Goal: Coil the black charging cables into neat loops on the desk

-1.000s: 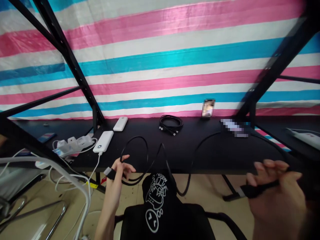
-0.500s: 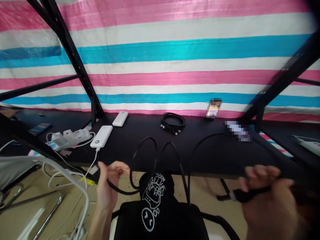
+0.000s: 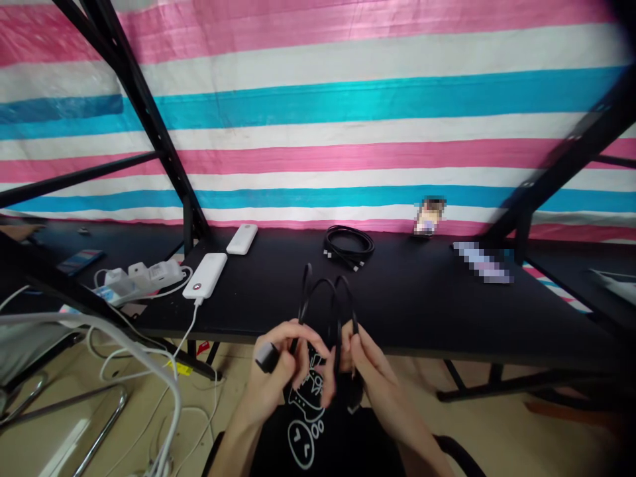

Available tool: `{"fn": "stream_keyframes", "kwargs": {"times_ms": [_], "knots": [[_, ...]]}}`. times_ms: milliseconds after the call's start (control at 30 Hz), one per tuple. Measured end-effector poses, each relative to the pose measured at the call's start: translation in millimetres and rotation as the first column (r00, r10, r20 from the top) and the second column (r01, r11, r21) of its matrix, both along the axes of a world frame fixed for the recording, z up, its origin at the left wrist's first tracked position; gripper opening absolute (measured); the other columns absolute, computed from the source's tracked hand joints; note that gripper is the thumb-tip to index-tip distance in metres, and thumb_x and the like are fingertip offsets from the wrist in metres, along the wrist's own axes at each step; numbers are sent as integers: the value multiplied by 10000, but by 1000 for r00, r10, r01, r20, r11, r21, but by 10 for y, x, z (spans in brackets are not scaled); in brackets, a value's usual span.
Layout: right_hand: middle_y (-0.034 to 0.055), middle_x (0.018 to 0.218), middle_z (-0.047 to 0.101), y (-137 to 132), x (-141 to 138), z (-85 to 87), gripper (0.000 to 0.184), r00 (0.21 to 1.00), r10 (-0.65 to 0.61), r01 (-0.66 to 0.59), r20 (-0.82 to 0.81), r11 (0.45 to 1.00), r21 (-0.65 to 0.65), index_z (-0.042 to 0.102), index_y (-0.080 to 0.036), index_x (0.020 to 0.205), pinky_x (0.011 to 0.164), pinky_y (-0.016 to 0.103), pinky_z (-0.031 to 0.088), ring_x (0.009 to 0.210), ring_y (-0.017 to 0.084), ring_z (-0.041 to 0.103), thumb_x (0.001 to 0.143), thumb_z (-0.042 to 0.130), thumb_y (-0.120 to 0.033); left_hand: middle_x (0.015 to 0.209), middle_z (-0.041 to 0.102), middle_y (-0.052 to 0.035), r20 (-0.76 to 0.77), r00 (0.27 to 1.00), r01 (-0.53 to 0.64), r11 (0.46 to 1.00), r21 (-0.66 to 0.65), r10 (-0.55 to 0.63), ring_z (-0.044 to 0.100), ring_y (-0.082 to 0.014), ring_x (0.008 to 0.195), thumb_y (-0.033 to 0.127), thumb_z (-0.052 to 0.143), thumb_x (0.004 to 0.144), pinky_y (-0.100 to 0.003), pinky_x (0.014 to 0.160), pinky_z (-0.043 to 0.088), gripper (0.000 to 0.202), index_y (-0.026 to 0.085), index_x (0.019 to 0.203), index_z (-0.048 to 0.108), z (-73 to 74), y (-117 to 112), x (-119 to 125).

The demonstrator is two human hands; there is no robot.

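Both my hands meet in front of my chest, just before the near edge of the black table [image 3: 422, 305]. My left hand [image 3: 283, 377] is closed around a black cable [image 3: 322, 295], with one plug end sticking out to the left of the fist. My right hand [image 3: 370, 371] pinches the same cable, which stands up between the hands in several narrow loops. The cable's other plug hangs below my right fingers.
On the table lie a coiled black cable bundle [image 3: 349, 244], two white power banks [image 3: 205, 275] [image 3: 242, 238], and a white power strip with chargers [image 3: 144, 275] at the left. Black rack posts [image 3: 149, 126] rise on both sides. A metal chair frame [image 3: 94, 424] stands lower left.
My hands have come together from far apart; the right hand swept in from the right edge. The long cable that was stretched in wide arcs is now gathered into tight loops between them.
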State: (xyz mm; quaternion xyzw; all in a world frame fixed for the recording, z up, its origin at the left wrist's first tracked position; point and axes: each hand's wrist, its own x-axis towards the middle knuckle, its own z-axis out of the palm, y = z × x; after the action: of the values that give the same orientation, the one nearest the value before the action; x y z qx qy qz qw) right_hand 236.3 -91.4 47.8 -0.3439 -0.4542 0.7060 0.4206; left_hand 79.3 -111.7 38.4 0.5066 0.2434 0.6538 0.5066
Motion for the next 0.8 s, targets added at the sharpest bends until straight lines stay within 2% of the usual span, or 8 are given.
{"fn": "stream_keyframes", "kwargs": {"times_ms": [133,267,367,467,567,667,733,800], "knots": [[-132,462,352,158,193,37,337,977,-158,158,-145,987,-10,454,-245,813,276,110,279,275,21,240,839,598,-549,920,635,-94,72,997,-35,997,-72,40,455,-83,491,739,524,723,-241,421,293,673,216,1123,667,93,-3,-165],[-145,455,310,294,643,78,324,895,-441,444,-69,895,38,548,-258,962,280,74,204,284,0,177,756,743,-415,783,520,-36,220,942,-186,942,-278,251,399,-76,479,648,516,781,-234,429,329,569,199,1089,681,204,33,-393],[-148,431,282,283,934,62,360,823,-567,568,-34,822,46,588,-254,982,272,73,197,279,-1,162,703,794,-353,711,427,13,310,905,-190,930,-314,290,331,-60,466,560,548,800,-205,429,312,502,218,1158,632,254,74,-504],[-146,421,275,234,1090,38,371,780,-622,625,-65,779,44,612,-249,976,259,77,184,278,1,156,681,807,-363,684,418,13,363,912,-80,951,-300,191,367,-86,518,504,586,774,-205,468,345,613,192,1299,527,275,112,-535],[-142,418,280,258,1132,90,360,736,-665,677,-127,723,134,625,-246,959,255,85,177,286,9,165,673,810,-360,545,365,35,319,945,178,934,-309,-75,358,-115,502,543,569,759,-237,483,371,729,97,1331,489,274,191,-503],[-128,410,317,418,1138,251,305,720,-667,690,-191,661,295,636,-228,928,267,108,187,295,24,221,691,796,-336,418,199,87,157,974,209,910,-357,-162,240,-94,414,489,540,830,-217,440,321,466,113,1084,649,323,346,-424],[-109,413,383,580,1155,389,296,737,-646,662,-197,632,404,640,-217,946,282,127,208,302,35,273,717,775,-346,403,136,100,59,997,63,935,-349,-45,142,-70,389,414,549,864,-189,405,249,295,145,804,653,421,479,-366],[-74,463,498,745,1198,515,327,749,-634,639,-191,616,460,635,-209,984,289,146,244,313,50,344,748,740,-409,402,138,100,66,991,-96,954,-283,119,76,-61,391,388,546,881,-182,381,179,320,161,656,561,565,613,-333]]}}
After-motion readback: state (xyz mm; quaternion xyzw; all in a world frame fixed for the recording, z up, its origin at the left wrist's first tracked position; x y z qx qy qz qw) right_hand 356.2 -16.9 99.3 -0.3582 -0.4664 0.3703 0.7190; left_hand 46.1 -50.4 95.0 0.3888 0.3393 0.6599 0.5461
